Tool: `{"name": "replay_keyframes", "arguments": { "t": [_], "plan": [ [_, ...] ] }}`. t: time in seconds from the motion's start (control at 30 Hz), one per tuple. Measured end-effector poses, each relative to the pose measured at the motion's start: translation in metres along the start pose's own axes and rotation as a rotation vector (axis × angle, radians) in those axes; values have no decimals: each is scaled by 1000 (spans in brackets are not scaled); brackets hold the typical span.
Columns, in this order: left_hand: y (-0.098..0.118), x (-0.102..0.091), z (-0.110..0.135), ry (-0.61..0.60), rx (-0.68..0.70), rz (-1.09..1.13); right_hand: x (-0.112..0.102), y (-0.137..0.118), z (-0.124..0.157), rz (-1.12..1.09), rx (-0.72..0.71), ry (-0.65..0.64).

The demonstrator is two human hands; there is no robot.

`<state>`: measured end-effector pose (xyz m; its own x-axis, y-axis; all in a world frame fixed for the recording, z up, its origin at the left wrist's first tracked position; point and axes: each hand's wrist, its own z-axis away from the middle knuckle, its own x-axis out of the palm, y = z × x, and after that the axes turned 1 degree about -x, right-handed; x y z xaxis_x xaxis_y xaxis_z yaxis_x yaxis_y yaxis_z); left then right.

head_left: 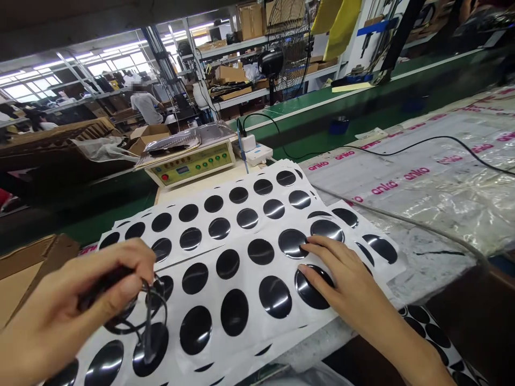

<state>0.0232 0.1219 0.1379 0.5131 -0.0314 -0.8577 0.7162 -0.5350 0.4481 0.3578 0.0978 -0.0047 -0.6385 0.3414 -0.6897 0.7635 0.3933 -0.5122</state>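
Note:
White sheets carrying rows of glossy black oval stickers (274,296) lie stacked in front of me, overlapping one another. My left hand (100,289) is closed around a bunch of thin, dark, looped strands (147,313), held over the left part of the sheets; whether they are cable or rings I cannot make out. On the right side of the top sheet rests my right hand (341,273), its fingers apart and their tips touching the black ovals. No oval is visibly lifted by these fingers.
Behind the sheets stands a control box (191,163) with buttons, beside a white power adapter (257,153). A cardboard box (36,262) is at left. Plastic printed "anko" (402,182) covers the right-hand table, crossed by cables. Farther back are a green conveyor (362,107) and a fan (287,48).

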Motion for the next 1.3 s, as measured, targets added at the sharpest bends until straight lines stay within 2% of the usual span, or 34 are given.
{"name": "replay_keyframes", "arguments": {
  "t": [0.07, 0.13, 0.17, 0.2, 0.23, 0.3, 0.37, 0.43, 0.53, 0.67, 0.77, 0.9, 1.03, 1.17, 1.3],
  "plan": [
    [3, -1, -10, -72, -21, 212, -9, -4, 1, -143, 72, 127],
    [16, 13, -28, -103, 60, 319, -21, -4, 4, -223, 166, 274],
    [25, 25, -40, -77, 118, 308, -27, -2, 6, -219, 197, 306],
    [35, 38, -51, -50, 172, 307, -32, 1, 8, -194, 215, 291],
    [45, 53, -63, -84, 230, 327, -35, 5, 11, -163, 218, 233],
    [62, 84, -84, -252, 278, 326, -37, 14, 16, -124, 190, 75],
    [73, 111, -99, -442, 356, 169, -34, 21, 20, -119, 161, -27],
    [79, 132, -111, -545, 455, -74, -30, 25, 22, -124, 143, -54],
    [81, 153, -124, -570, 512, -240, -25, 26, 21, -106, 116, -58],
    [82, 162, -136, -617, 503, -215, -23, 24, 17, -30, 55, -36],
    [85, 162, -136, -645, 516, -244, -22, 24, 16, -13, 50, -42],
    [87, 161, -122, -587, 546, -339, -22, 23, 17, -43, 74, -52],
    [81, 162, -110, -500, 502, -360, -23, 22, 18, -49, 75, -59],
    [75, 164, -105, -519, 571, -333, -22, 22, 18, -60, 97, -57],
    [75, 168, -108, -497, 527, -286, -22, 23, 18, -72, 104, -76]
  ]
}}
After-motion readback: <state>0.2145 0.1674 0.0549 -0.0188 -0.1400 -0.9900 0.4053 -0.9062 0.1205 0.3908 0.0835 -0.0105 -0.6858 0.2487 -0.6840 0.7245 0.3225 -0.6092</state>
